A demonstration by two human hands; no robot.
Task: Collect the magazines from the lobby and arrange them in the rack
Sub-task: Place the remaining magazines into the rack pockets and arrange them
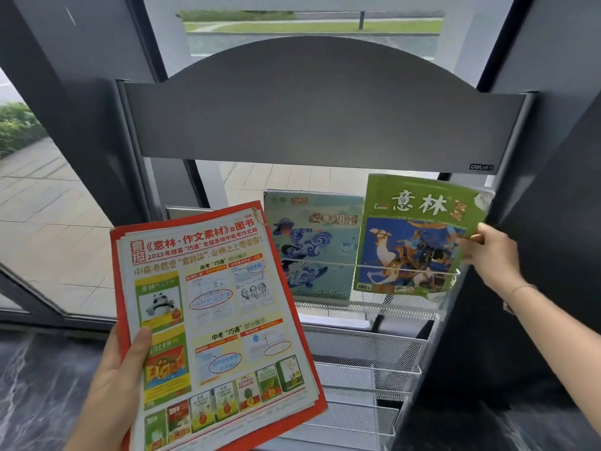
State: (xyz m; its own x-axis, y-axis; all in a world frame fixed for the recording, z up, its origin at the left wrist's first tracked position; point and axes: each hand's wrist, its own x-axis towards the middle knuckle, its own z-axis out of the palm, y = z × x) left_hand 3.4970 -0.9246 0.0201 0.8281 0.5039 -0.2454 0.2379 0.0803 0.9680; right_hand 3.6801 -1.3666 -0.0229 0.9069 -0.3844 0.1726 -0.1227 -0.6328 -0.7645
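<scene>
The magazine rack (357, 349) is showing white wire-mesh tiers stepping down toward us, under a matte dark-grey header panel (312, 118) with an arched top. On the top tier a glossy teal magazine (312, 245) is leaning upright at centre. A green magazine (413, 242) with a curled, worn lower corner is standing just beside it on the right, and both are sitting behind a thin white rail (325, 262). The lower pockets are showing open mesh, while the green cover's right edge is running close to the dark frame.

The right hand (494, 252) is pinching that right edge, fingers closed on the cover. At near left, the left hand (117, 379) is gripping a flat, red-bordered stack of magazines (214, 320). Its thumb (140, 346) is pressing on the top cover, and its other fingers are hiding underneath.
</scene>
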